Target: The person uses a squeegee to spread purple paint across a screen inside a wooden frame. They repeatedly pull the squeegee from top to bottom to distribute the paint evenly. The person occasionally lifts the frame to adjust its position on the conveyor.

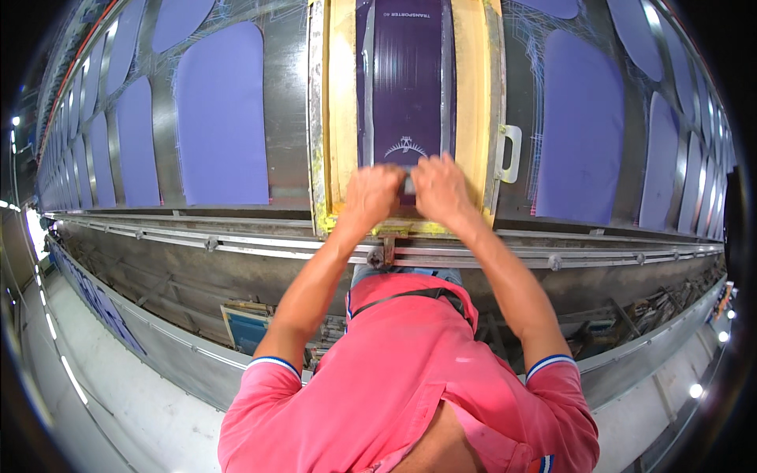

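Observation:
Both my hands are closed around the grip of a squeegee (409,184) at the near end of a screen printing frame (337,102). My left hand (374,191) holds its left part and my right hand (441,188) its right part, close together. Only a short grey piece shows between my fists; the blade is mostly hidden. The frame has wide yellow borders stained along their edges. Through its dark purple middle (406,71) a pale arched emblem and some lettering show, just beyond my hands. A white handle (509,154) sticks out from the frame's right side.
Flat purple fabric pieces (222,118) lie in rows on the long shiny table (285,94), on both sides of the frame. A metal rail (489,257) runs along the table's near edge. Behind me, framed screens (246,327) and stacked pieces fill a low shelf.

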`<state>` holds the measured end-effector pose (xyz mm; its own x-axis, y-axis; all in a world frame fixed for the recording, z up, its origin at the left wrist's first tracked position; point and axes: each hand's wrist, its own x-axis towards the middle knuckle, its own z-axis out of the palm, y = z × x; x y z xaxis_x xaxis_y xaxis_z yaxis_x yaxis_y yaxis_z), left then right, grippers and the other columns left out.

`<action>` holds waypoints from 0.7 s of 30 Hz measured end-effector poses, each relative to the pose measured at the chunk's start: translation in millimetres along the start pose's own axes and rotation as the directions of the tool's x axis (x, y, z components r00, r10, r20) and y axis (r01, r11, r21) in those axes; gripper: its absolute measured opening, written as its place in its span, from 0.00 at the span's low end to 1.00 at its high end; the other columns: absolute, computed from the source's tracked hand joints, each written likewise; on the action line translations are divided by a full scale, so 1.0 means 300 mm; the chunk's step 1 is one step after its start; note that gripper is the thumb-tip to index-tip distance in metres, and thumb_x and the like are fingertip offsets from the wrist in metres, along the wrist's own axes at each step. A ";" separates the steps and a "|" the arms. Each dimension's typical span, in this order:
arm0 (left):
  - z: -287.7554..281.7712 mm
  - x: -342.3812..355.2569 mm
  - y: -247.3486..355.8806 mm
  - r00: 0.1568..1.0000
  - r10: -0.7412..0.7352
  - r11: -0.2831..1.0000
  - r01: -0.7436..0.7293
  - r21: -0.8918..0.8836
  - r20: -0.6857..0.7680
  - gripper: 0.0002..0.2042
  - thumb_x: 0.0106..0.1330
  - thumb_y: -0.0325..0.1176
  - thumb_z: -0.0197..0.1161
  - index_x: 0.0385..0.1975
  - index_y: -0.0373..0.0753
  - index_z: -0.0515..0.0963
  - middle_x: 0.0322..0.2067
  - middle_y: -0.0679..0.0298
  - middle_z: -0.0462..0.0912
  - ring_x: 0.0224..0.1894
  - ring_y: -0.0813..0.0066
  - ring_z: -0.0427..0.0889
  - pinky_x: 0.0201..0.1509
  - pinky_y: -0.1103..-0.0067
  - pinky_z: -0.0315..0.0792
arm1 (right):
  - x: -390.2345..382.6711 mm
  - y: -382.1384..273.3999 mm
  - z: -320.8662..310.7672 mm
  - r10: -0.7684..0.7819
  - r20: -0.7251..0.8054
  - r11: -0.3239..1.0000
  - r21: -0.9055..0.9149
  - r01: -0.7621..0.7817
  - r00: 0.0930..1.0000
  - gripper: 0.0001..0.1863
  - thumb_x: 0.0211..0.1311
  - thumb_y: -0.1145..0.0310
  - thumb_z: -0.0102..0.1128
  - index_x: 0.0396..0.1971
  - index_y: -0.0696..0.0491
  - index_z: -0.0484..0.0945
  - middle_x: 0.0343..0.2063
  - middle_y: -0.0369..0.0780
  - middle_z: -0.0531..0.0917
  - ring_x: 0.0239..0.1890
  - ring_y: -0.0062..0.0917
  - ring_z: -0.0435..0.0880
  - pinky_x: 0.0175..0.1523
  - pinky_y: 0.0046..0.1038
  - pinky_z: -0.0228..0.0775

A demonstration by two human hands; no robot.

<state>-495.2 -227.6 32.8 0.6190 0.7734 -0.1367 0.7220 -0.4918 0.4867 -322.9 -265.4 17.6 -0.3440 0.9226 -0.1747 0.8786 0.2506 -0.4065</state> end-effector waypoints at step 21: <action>-0.380 1.237 -0.348 0.994 0.038 0.975 -0.014 0.221 -0.104 0.16 0.51 0.31 0.61 0.39 0.50 0.88 0.33 0.52 0.87 0.38 0.51 0.86 0.42 0.60 0.79 | 1.047 0.657 -0.542 0.139 -0.065 0.985 -0.097 -0.145 0.988 0.11 0.52 0.69 0.56 0.32 0.54 0.85 0.33 0.50 0.87 0.38 0.48 0.87 0.46 0.46 0.79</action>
<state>-376.3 156.4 29.5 0.6107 0.7914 -0.0280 0.7636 -0.5791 0.2856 -203.8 121.6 28.4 -0.1959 0.9655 -0.1713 0.9473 0.1412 -0.2876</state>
